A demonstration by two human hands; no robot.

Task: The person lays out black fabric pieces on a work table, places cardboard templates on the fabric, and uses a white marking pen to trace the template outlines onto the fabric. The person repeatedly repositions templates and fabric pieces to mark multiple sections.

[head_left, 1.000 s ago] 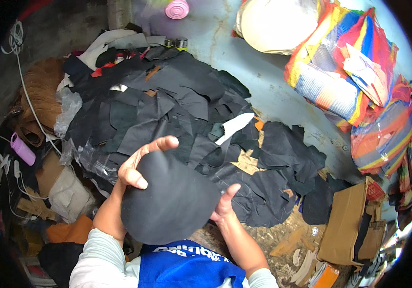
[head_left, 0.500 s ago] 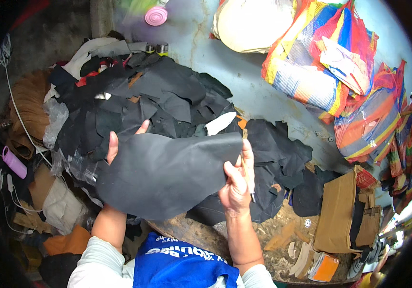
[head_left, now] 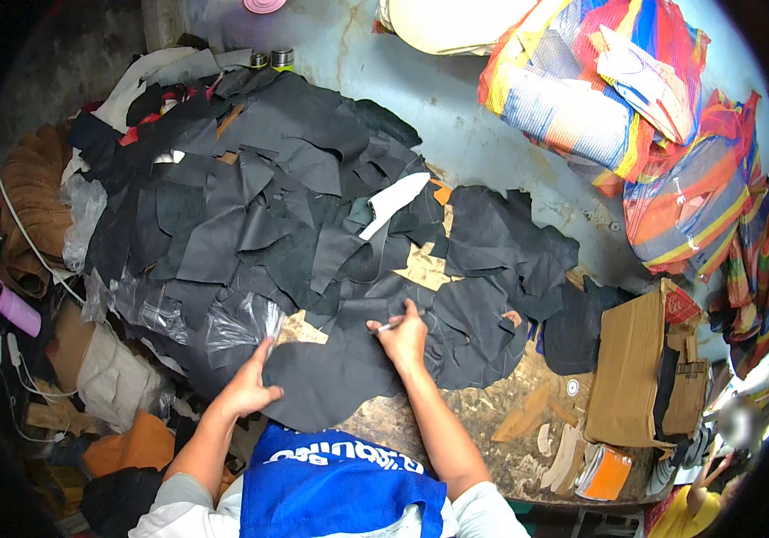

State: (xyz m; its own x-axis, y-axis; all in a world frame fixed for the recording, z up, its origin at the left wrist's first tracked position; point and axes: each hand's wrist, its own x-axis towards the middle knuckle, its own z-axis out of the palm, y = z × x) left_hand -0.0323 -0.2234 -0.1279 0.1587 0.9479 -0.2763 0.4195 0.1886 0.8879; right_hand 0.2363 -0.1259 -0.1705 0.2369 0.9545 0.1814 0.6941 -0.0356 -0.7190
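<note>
A smooth black leather piece (head_left: 317,381) lies on the near side of the work table in front of me. At its left edge rests my left hand (head_left: 246,387), thumb and index finger spread apart, holding nothing. My right hand (head_left: 405,342) is closed round a slim light-coloured pen (head_left: 386,326), low over the leather. The pen's tip points left; whether it touches the surface I cannot tell. Behind the piece rises a large heap of black leather scraps (head_left: 223,215), with a white strip (head_left: 393,204) on top.
Clear plastic (head_left: 241,323) lies beside my left hand. To the right stand a cardboard box (head_left: 626,377) and a stack with an orange cover (head_left: 604,473). Striped mesh bags (head_left: 573,108) hang on the wall. A lilac tumbler (head_left: 17,309) is at far left; another person (head_left: 694,511) shows lower right.
The leather piece, held up in both hands before, is now laid down on the table. My left hand has let go, and my right hand has lowered with the pen in its fingers.
</note>
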